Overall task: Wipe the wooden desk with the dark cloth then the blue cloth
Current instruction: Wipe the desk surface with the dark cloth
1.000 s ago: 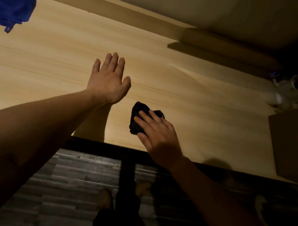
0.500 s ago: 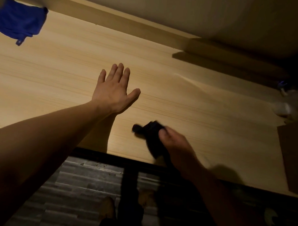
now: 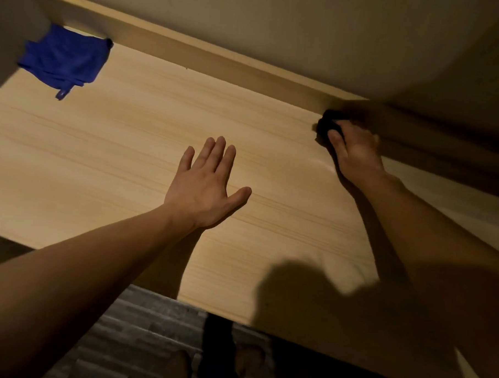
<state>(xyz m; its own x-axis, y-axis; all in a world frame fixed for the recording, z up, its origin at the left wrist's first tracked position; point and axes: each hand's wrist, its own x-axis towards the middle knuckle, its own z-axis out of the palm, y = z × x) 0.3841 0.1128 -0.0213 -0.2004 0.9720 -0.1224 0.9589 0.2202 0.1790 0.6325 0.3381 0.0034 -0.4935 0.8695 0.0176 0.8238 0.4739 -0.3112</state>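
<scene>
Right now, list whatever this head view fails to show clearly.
- Dark cloth: mostly covered by the right hand, blurred and in shadow; its shape is unclear.
- Blue cloth: its far left part is hidden behind a pale blurred object at the frame's corner.
- Desk: its right end is lost in darkness, and its near right part lies under the right arm and a shadow.
- Left hand: whether the palm touches the desk cannot be told.

Bunched dark cloth [image 3: 329, 124] at the wooden desk [image 3: 115, 154] back edge; crumpled blue cloth [image 3: 63, 62] far left
</scene>
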